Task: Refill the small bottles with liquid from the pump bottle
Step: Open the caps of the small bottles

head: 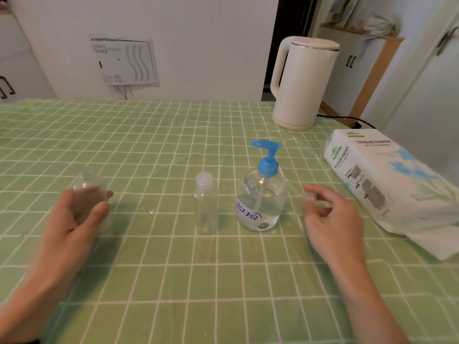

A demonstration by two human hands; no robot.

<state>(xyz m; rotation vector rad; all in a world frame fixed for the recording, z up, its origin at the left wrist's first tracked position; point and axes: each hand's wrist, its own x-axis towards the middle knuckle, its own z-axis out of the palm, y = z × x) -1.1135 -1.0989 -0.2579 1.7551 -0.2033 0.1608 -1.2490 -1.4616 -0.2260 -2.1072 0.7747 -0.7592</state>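
Head camera view: a person's left hand (72, 219) grips a small clear bottle (87, 182) well left of the blue-topped pump bottle (260, 202). A second small bottle (205, 207), capped, stands just left of the pump bottle. The right hand (330, 217) hovers just to its right, fingers curled; blur hides whether they pinch anything. Filling looks not yet begun. Next, the held bottle's mouth must come under the spout (258, 144).
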